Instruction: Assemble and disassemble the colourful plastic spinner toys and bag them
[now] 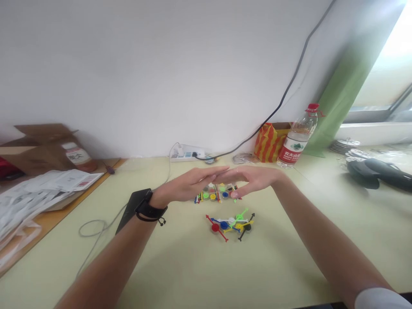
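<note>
My left hand (pixel 189 183) and my right hand (pixel 255 177) are held above the table with their fingers stretched out. Their fingertips meet and overlap in the middle, and neither holds anything. On my left wrist is a black band (pixel 150 209). Below and nearer to me lies a loose cluster of arrow spinners: a red spinner (pixel 215 228), a blue spinner (pixel 224 225), a black spinner (pixel 247 228), and others in white, green and yellow. Partly hidden behind my fingers, a group of similar small coloured pieces (pixel 213 196) lies farther back.
The pale table (pixel 180 262) meets a wall. A power strip (pixel 186 155), a striped bag (pixel 268 142) and a large water bottle (pixel 296 139) stand at the back. Left are a black flat device (pixel 130 210), white bags (pixel 48 193) and a cardboard box (pixel 45 150); right, a dark handheld tool (pixel 380 171).
</note>
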`<state>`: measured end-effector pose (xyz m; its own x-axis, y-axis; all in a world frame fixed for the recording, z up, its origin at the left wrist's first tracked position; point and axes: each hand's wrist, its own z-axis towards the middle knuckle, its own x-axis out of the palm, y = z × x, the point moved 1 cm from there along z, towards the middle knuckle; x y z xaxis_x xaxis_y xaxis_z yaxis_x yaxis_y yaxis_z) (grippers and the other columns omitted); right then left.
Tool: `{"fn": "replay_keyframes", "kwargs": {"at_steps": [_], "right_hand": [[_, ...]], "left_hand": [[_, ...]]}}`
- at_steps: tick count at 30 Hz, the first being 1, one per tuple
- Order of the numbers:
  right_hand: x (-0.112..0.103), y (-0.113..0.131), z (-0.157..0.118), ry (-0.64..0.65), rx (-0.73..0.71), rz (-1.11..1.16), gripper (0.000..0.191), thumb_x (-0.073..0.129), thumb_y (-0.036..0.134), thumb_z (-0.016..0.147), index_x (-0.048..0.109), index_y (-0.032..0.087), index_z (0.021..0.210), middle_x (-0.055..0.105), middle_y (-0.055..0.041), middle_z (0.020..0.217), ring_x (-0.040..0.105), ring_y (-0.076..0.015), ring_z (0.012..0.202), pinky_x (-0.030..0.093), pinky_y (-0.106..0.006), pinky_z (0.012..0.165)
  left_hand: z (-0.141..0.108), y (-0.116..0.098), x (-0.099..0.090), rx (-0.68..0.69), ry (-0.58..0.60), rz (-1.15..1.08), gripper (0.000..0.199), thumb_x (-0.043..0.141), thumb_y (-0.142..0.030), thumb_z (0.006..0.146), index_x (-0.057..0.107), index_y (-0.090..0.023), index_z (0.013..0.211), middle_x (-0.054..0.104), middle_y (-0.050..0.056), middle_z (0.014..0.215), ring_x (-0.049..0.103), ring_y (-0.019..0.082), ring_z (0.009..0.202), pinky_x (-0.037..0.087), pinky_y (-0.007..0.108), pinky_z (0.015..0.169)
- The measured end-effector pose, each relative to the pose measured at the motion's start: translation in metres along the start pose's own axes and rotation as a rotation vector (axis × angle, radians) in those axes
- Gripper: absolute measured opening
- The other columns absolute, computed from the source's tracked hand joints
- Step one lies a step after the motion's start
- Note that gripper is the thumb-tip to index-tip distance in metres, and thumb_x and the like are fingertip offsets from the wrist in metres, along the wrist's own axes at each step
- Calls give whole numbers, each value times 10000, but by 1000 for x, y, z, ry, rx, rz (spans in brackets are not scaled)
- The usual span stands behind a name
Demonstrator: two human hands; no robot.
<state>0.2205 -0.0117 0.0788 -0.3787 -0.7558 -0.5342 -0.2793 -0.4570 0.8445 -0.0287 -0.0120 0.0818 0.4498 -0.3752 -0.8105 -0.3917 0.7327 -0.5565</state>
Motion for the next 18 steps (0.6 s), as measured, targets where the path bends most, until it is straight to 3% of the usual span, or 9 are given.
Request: {"fn": "replay_keyframes", "kwargs": {"at_steps": [3,6,10,14,16,18], "right_hand": [[5,-12,6,95,-49,98,890,781,484,879,342,283,1627,418,-95,1644,384,-274,1521,328,-410,1249],[10,-22,10,140,-37,190,1006,822,480,839,255,302,1651,401,-111,1651,360,-276,1534,336,-421,1241],[7,-26,11,78,8,244,992,770,490,892,173,322,1667,398,-131,1649,352,-275,1538,340,-458,1228],[4,-27,12,-50,-106,374,914,676,665,893,265,339,1641,349,-110,1678,331,-294,1545,288,-491,1239],[5,-29,15,-54,-193,490,923,561,825,853,354,332,1605,366,-103,1672,327,-310,1544,285,-502,1235],[9,-32,20,-50,-230,596,980,422,935,808,444,299,1553,409,-114,1646,341,-323,1535,297,-506,1227]], "left_hand": [[-1,-2,0,-22,37,1,487,342,-384,1104,416,-351,1584,660,28,1418,671,222,1183,530,342,987],[-2,0,-1,-12,26,27,482,354,-420,1101,429,-363,1574,576,14,1524,591,237,1335,488,360,1082],[-1,6,-3,-17,-181,208,542,428,-493,1070,424,-306,1578,495,57,1592,484,283,1442,423,429,1168],[1,4,2,78,-447,498,639,608,-511,981,459,-245,1542,471,101,1598,313,350,1524,288,543,1242],[3,-1,8,133,-496,611,707,680,-514,928,459,-235,1538,439,112,1616,238,389,1540,233,591,1251],[4,-4,14,170,-466,680,801,724,-522,888,413,-235,1568,415,120,1628,218,415,1535,229,610,1242]]}}
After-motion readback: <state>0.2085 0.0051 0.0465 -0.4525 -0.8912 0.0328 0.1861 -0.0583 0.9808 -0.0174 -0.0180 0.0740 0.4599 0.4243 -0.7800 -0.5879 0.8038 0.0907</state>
